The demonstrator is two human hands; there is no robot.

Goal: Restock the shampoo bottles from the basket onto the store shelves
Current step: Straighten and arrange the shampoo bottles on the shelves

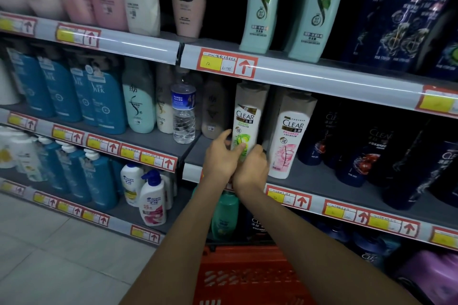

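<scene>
A white and green Clear shampoo bottle (247,116) stands upright at the front of the middle shelf (322,181). My left hand (221,156) grips its lower left side, and my right hand (252,167) wraps its base from the right. A white and pink Clear bottle (287,136) stands just to its right. The red basket (245,277) sits on the floor below my forearms; its contents are hidden.
A clear water bottle (184,114) stands on the shelf to the left. Dark blue Clear bottles (366,153) fill the right side. Teal bottles (260,5) stand on the upper shelf. A green bottle (224,215) sits on the lower shelf. Tiled floor (49,255) lies at lower left.
</scene>
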